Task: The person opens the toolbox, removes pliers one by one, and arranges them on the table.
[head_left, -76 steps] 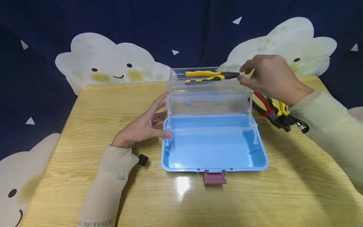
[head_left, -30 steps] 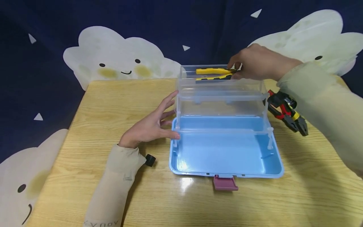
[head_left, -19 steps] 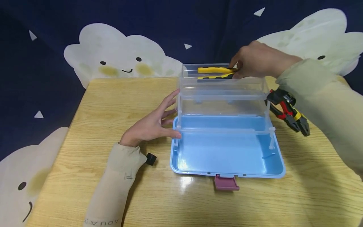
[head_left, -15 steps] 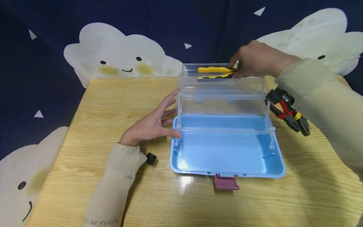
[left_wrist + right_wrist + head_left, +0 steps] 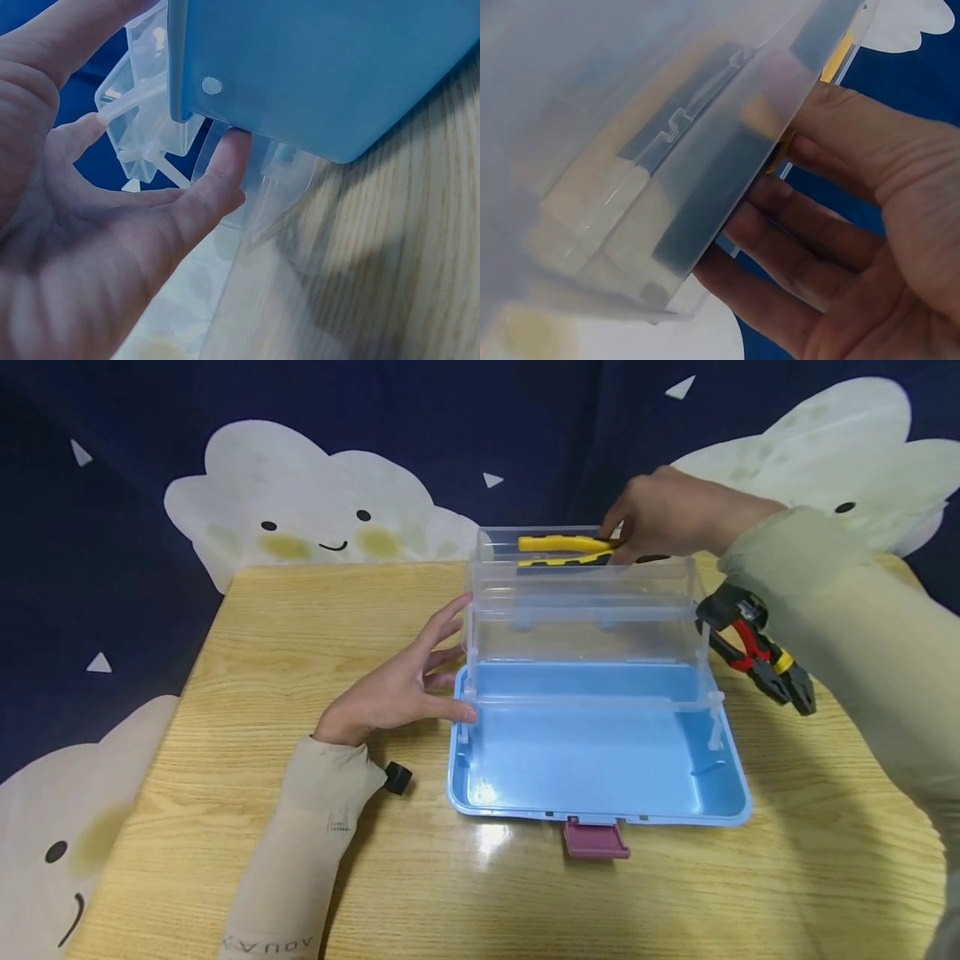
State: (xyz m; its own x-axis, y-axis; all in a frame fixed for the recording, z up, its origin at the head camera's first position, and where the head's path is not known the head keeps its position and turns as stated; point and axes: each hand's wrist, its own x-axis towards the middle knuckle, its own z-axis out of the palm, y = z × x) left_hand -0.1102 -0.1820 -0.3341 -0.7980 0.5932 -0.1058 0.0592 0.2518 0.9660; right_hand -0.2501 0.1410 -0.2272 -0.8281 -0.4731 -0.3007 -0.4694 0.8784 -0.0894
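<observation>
In the head view, a light blue toolbox (image 5: 585, 768) stands open, with clear plastic trays (image 5: 585, 639) raised above its back half. Yellow-and-black pliers (image 5: 562, 543) lie in the top tray, handles to the left. My right hand (image 5: 675, 514) reaches over that tray and pinches the pliers at their head, which it hides. In the right wrist view, the thumb shows faintly through the cloudy tray wall (image 5: 727, 172). My left hand (image 5: 397, 693) rests at the box's left side, fingers spread, thumb on the rim. In the left wrist view, a fingertip touches the blue wall (image 5: 315, 75).
Right of the box, red-and-black pliers (image 5: 750, 652) and another yellow-and-black pair (image 5: 797, 681) lie on the wooden table (image 5: 300, 635), partly under my right forearm. A purple latch (image 5: 596, 841) hangs from the front rim. A dark blue curtain (image 5: 420, 410) with clouds hangs behind.
My right hand has moved left from the tray's right end onto the head of the pliers. Since then it has stayed almost still. My left hand keeps its place at the box.
</observation>
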